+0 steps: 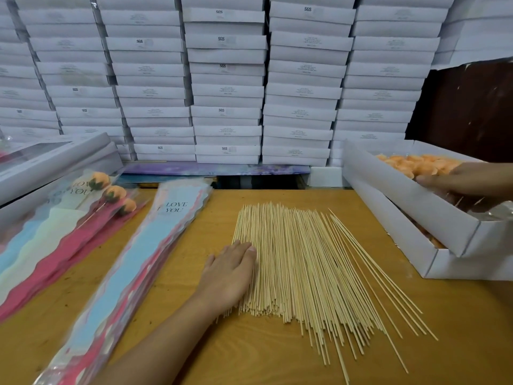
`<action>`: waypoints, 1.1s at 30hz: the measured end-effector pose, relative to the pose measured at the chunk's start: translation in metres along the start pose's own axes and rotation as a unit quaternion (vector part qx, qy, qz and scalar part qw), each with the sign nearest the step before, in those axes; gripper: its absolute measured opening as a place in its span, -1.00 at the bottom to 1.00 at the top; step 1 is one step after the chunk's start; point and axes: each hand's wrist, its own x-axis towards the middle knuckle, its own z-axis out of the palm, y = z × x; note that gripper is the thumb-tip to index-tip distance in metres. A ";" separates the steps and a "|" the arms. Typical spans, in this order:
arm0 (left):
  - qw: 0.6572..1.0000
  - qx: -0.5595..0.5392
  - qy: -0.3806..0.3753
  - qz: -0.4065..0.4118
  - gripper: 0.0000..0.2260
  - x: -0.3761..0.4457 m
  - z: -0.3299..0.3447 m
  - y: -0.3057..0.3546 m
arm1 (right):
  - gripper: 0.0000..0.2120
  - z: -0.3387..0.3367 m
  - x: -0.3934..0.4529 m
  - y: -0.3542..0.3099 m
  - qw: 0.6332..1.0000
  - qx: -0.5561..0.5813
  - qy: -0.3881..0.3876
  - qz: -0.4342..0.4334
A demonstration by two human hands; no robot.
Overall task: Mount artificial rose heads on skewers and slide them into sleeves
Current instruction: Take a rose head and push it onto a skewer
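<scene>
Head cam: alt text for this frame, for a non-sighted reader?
A person's left hand rests flat on a spread pile of bamboo skewers on a wooden table, while the right hand reaches into a white box of orange rose heads. Printed sleeves lie left.

Left hand (231, 269) lay flat on pale bamboo skewers (299, 268) at 6 o'clock; right hand (455, 180) reached into white cardboard box (410, 201) of orange rose heads (416, 163) at 3 o'clock.

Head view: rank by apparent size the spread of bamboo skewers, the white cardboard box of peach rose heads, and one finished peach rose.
1. Spread of bamboo skewers
2. White cardboard box of peach rose heads, partly cropped, so unsure against the skewers
3. Finished peach rose, clearly smallest, though farther away
</scene>
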 end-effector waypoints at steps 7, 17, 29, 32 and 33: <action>1.000 -0.002 0.002 0.002 -0.50 -0.001 -0.001 -0.001 | -0.80 0.016 -0.022 -0.025 0.993 -0.073 0.017 -0.089; 1.000 -0.003 0.007 0.001 -0.52 -0.002 -0.001 0.000 | -0.82 0.020 -0.045 -0.047 0.993 -0.044 -0.073 -0.076; 1.000 -0.007 0.008 -0.002 -0.54 -0.001 0.000 -0.001 | -0.48 0.022 -0.057 -0.074 0.996 -0.028 -0.084 -0.005; 1.000 -0.006 0.011 -0.004 -0.54 -0.001 0.000 0.000 | -0.40 0.013 -0.040 -0.067 0.999 -0.025 0.022 0.025; 1.000 -0.005 0.012 -0.004 -0.54 -0.001 0.000 0.000 | -0.51 0.010 -0.030 -0.062 0.995 -0.042 0.088 0.013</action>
